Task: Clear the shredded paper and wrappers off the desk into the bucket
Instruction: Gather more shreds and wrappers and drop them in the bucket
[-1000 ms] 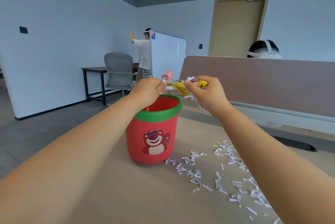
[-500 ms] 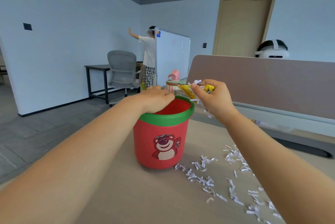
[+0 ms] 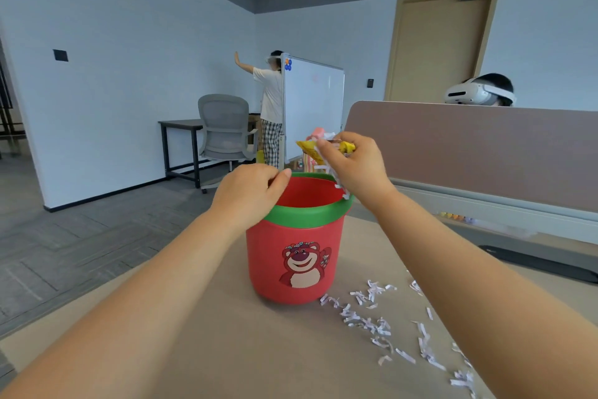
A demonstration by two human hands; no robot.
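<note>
A red bucket with a green rim and a bear picture stands on the tan desk. My right hand hovers over the bucket's far right rim, gripping a yellow wrapper and white paper shreds that dangle over the opening. My left hand is at the bucket's near left rim with its fingers curled; whether it holds anything is hidden. More shredded paper lies scattered on the desk to the right of the bucket.
A brown desk divider runs behind the bucket on the right, with a person in a headset behind it. A whiteboard, a standing person, a grey chair and a dark table stand beyond the desk.
My left hand has sunk to the bucket's left rim. My right hand, still gripping the wrapper and shreds, has stayed above the opening, and shreds hang lower towards the rim.
</note>
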